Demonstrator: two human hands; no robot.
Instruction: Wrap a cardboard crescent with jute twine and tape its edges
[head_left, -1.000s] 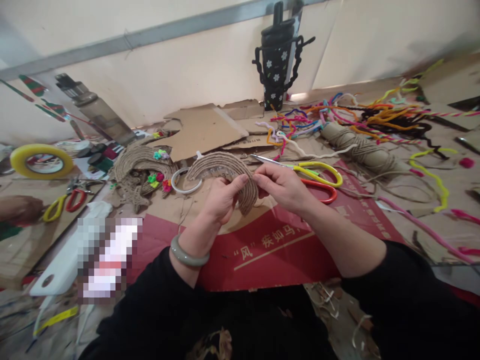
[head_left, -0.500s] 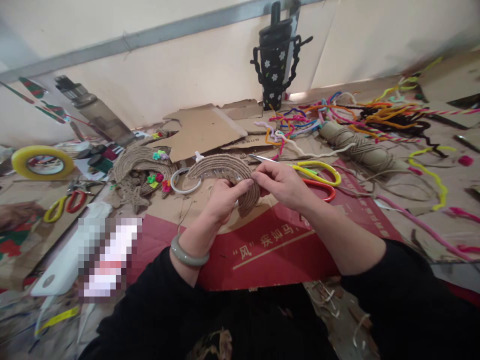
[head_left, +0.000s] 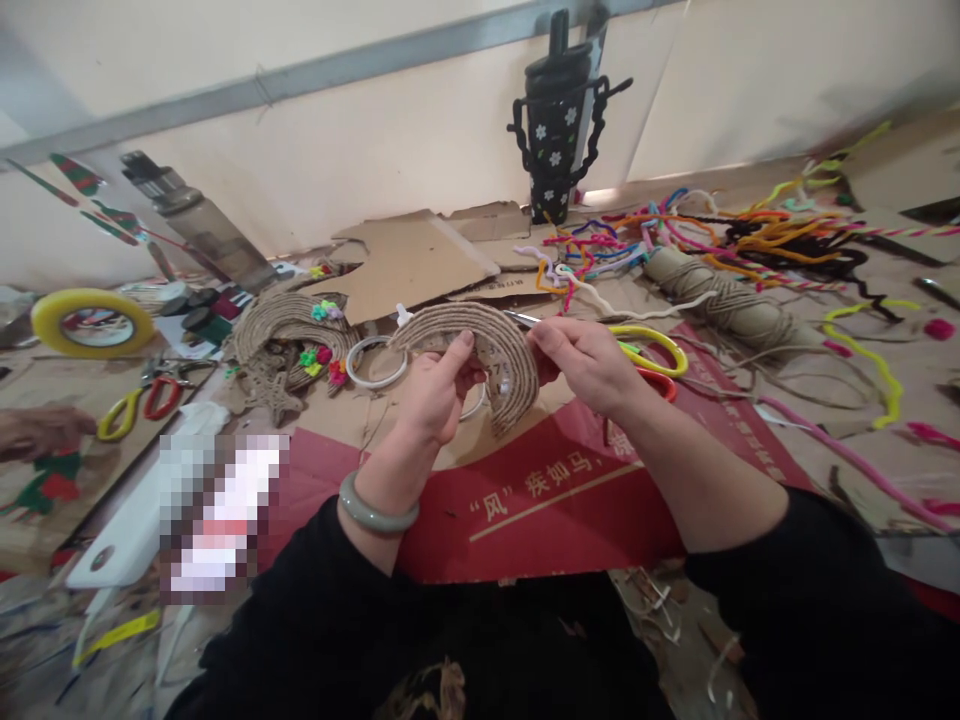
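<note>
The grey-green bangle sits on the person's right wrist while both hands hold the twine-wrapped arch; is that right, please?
Not quite: the head view shows the grey-green bangle on the left wrist. The left hand and right hand do both hold the twine-wrapped arch.

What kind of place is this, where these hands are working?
Probably a handicraft workbench. The left hand and right hand both hold a twine-wrapped arch, and the cardboard-covered table carries a heap of coloured pipe cleaners, scissors and a spool of twine.
</note>
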